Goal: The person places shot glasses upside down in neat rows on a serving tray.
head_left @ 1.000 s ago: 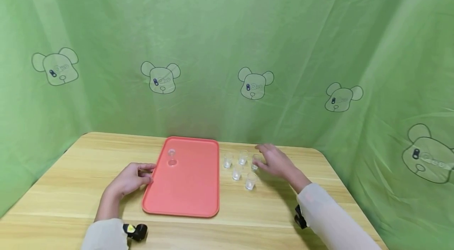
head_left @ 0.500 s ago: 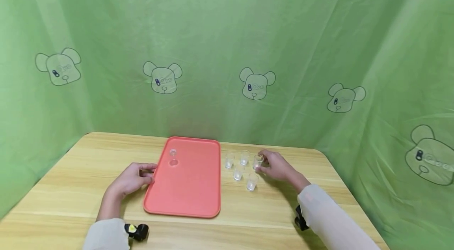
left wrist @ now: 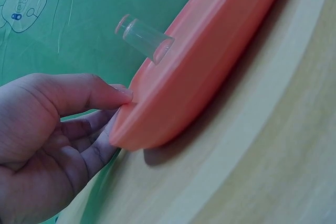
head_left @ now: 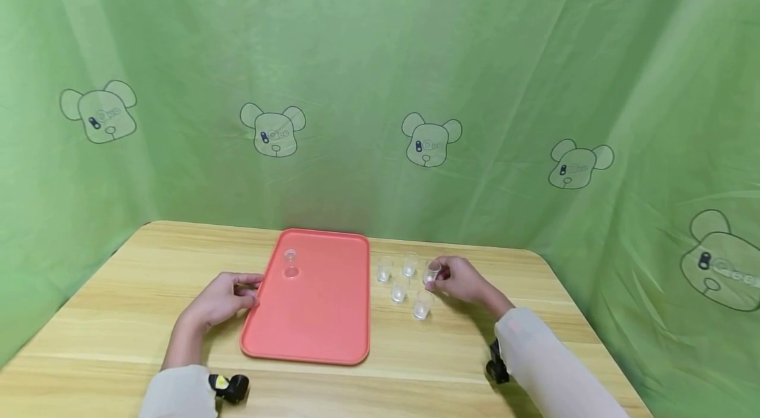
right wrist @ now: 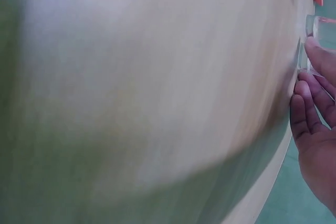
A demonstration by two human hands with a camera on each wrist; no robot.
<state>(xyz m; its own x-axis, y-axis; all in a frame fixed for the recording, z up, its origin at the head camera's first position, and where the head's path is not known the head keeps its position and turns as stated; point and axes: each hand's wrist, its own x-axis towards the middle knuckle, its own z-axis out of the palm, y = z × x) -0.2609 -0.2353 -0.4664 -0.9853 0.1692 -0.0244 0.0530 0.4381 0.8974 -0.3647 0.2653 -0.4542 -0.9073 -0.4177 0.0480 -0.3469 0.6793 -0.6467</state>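
My left hand (head_left: 218, 299) grips the left edge of a red tray (head_left: 309, 326). In the left wrist view the thumb lies on the rim and the other fingers are beneath it. An upside-down clear shot glass (left wrist: 144, 40) stands on the tray, at its far left in the head view. To the right of the tray, my right hand (head_left: 466, 281) pinches another shot glass (head_left: 431, 273), mouth up, between thumb and fingers. This glass is at the right end of a small group. The right wrist view catches only part of the hand (right wrist: 320, 108), at its right edge.
Several more shot glasses, including a near one (head_left: 422, 306) and a left one (head_left: 384, 269), stand mouth up close together on the wooden table (head_left: 427, 365). A green curtain (head_left: 356, 62) with bear-head prints hangs around the table's back and sides.
My right fingers have come down from above the rightmost glass and gripped its side. The glass now leans slightly. My left hand and the tray have stayed put.
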